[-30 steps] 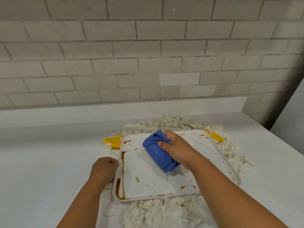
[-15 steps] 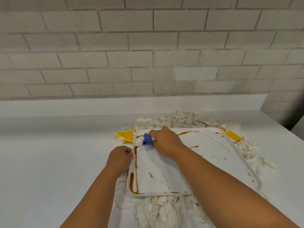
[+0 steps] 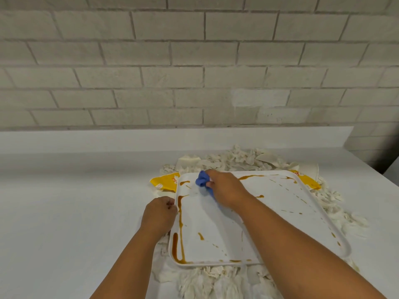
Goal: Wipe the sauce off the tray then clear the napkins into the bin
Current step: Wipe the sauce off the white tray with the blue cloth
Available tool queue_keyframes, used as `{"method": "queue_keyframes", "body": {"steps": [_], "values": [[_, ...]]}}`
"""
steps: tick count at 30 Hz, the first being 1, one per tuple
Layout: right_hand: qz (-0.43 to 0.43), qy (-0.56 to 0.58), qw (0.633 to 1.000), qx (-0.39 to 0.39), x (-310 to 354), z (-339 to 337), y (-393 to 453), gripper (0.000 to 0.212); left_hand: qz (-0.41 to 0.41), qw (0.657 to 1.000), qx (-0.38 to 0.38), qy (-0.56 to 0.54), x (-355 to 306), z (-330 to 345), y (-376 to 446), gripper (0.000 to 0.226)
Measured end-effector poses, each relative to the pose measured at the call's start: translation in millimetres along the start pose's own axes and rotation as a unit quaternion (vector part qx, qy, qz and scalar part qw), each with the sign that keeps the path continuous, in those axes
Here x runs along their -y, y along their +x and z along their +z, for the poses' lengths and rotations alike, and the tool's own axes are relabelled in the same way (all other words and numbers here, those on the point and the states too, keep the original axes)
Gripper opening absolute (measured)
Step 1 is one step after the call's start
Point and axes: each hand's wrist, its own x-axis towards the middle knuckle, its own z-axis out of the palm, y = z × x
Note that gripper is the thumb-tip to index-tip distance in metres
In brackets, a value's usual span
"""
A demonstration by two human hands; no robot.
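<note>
Nearest the camera, at six o'clock, crumpled white napkins (image 3: 218,281) spill out from under the front edge of a white rectangular tray (image 3: 218,223) on a white counter (image 3: 71,208). More of them ring the tray at three o'clock and at twelve o'clock. Brown sauce (image 3: 178,238) runs in a long streak down the tray's nine o'clock side and pools at the seven o'clock corner. Smaller drops and thin dashes of it lie along the front rim, in the middle, and toward two and four o'clock. The patch between the middle and the left streak looks mostly clean.

At nine o'clock the left hand (image 3: 159,214) sits against the tray's rim, fingers curled at the edge; whether they actually grip the rim cannot be told. At eleven o'clock on the tray the right hand (image 3: 224,189) clutches a bunched blue cloth (image 3: 202,182), fingers curled around it and pressing it onto the tray surface.

Beyond the tray, yellow wrappers (image 3: 165,181) poke out at ten and two o'clock. Farthest back stands a pale grey brick wall (image 3: 194,72).
</note>
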Motion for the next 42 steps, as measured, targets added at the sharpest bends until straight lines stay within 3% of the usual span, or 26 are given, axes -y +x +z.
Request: {"method": "queue_keyframes", "body": {"steps": [4,8,10,14,17,22,28,38,42], "values": [[-0.014,-0.164,0.984,-0.067,7,-8,11,0.038,-0.004,1.0,0.006,-0.008,0,0,-1,0.027],[0.024,-0.139,0.983,0.115,18,9,0,0.062,-0.008,1.0,0.011,0.005,3,0,2,0.023],[0.034,-0.146,0.982,0.113,18,21,-2,0.066,-0.005,1.0,0.01,0.015,4,1,2,0.023],[0.029,-0.155,0.987,0.043,17,26,0,0.04,-0.004,0.999,-0.003,0.042,1,4,2,0.021],[0.065,-0.143,0.987,0.037,13,22,2,0.022,0.002,0.998,-0.012,0.056,-4,6,-1,0.02],[0.135,-0.109,0.984,0.04,2,7,3,0.035,0.005,1.0,-0.002,0.029,-8,3,-5,0.021],[0.118,-0.119,0.985,0.04,10,8,12,0.04,-0.015,0.997,0.042,-0.065,-4,-5,-2,0.019],[0.043,-0.13,0.986,0.095,43,43,43,0.044,-0.008,0.994,0.049,-0.095,3,-4,0,0.029],[0.002,-0.132,0.988,0.079,40,45,41,0.02,-0.018,0.991,0.035,-0.125,6,-1,3,0.024]]}}
